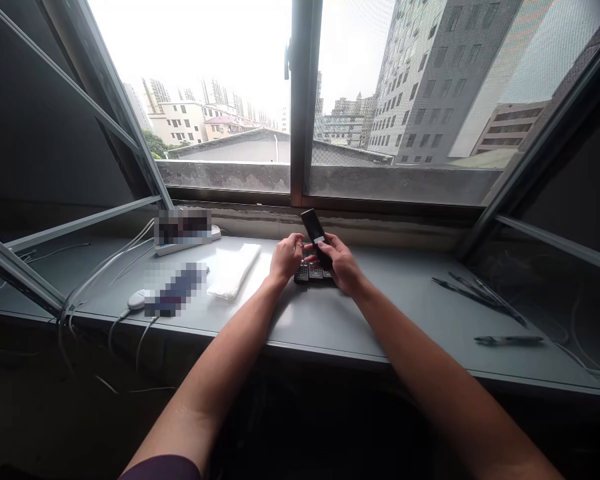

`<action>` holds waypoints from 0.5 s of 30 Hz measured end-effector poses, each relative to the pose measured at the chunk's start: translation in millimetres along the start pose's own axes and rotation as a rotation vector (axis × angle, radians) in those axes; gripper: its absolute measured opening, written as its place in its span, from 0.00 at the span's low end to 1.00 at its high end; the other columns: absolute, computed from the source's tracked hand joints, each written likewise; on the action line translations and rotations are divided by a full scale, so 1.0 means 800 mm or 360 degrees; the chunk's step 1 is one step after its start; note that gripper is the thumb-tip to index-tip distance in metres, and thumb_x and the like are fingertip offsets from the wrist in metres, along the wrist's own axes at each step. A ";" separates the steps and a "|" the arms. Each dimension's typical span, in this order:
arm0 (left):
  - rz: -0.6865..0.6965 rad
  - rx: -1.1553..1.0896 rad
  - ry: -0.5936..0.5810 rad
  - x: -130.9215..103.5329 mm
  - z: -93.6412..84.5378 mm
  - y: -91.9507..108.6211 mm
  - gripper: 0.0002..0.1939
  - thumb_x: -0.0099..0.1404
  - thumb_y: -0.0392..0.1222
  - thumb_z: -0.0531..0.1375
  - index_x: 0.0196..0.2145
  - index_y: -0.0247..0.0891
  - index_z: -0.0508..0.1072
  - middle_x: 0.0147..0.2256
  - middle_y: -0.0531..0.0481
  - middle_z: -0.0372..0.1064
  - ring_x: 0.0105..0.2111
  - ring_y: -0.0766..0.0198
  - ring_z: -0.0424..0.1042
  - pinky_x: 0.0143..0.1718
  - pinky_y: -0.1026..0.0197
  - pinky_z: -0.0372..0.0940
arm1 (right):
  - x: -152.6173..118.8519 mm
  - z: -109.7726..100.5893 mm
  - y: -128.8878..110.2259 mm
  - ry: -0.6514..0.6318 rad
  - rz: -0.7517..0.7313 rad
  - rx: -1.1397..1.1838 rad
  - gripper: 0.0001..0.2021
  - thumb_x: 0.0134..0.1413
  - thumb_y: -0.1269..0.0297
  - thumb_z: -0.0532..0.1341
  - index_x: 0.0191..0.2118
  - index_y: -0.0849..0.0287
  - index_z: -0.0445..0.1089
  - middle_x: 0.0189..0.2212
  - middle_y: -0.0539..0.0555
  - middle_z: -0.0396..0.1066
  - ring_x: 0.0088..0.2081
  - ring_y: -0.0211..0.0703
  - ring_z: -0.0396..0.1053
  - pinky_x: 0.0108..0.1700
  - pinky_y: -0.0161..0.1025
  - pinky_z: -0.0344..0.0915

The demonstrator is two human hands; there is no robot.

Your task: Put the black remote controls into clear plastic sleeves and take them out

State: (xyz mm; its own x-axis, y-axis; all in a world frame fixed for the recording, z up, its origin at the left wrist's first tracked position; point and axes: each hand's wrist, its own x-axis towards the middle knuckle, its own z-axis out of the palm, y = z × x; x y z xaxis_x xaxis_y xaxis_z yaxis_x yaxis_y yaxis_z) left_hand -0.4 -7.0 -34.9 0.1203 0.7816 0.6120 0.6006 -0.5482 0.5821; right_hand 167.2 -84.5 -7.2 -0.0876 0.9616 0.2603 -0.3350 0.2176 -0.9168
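A dark, elongated remote-like device [310,224] with a small white patch is tilted up in my right hand [344,265], whose thumb and fingers wrap round its lower part. Close to its left side is my left hand [286,259], fingers bent; whether they hold anything small is hidden. Under and between both hands, black devices with rows of keys [316,272] lie on the grey table [330,320]. My hands partly cover them.
To the left lie a white plastic packet [235,270], a blurred-out phone-like item [177,293], a round white charger [138,300], cables and a power strip [187,244]. Several pens [480,293] lie at the right. A window and metal frames surround the table.
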 end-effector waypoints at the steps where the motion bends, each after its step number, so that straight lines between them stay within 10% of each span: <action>1: 0.0001 -0.0007 0.0002 0.000 0.000 0.000 0.15 0.78 0.38 0.53 0.51 0.43 0.79 0.42 0.47 0.82 0.44 0.55 0.80 0.50 0.55 0.71 | 0.000 0.000 -0.001 0.0001 0.0031 0.0013 0.19 0.62 0.54 0.70 0.55 0.51 0.70 0.43 0.53 0.83 0.32 0.44 0.78 0.29 0.38 0.71; 8: -0.0111 -0.0938 -0.0227 0.007 0.007 0.006 0.24 0.79 0.62 0.54 0.54 0.40 0.77 0.47 0.44 0.80 0.42 0.57 0.80 0.37 0.61 0.71 | 0.012 -0.013 0.012 0.0109 -0.0001 -0.0168 0.21 0.65 0.52 0.62 0.58 0.55 0.75 0.45 0.55 0.82 0.36 0.44 0.77 0.27 0.36 0.65; 15: -0.0446 -0.1439 -0.0288 0.006 0.010 0.012 0.26 0.70 0.62 0.67 0.52 0.37 0.76 0.44 0.45 0.77 0.44 0.56 0.78 0.40 0.61 0.73 | 0.015 -0.017 0.029 -0.0006 -0.0329 -0.0815 0.27 0.58 0.58 0.69 0.64 0.51 0.77 0.62 0.56 0.76 0.62 0.55 0.73 0.67 0.51 0.68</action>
State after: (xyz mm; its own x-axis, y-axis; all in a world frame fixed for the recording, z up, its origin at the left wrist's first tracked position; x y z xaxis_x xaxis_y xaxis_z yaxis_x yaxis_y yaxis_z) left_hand 12.1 -5.7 -30.7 0.2308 0.9117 0.3400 -0.2011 -0.2972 0.9334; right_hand 170.8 -65.3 -29.6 -0.0722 0.8898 0.4505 0.1534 0.4562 -0.8765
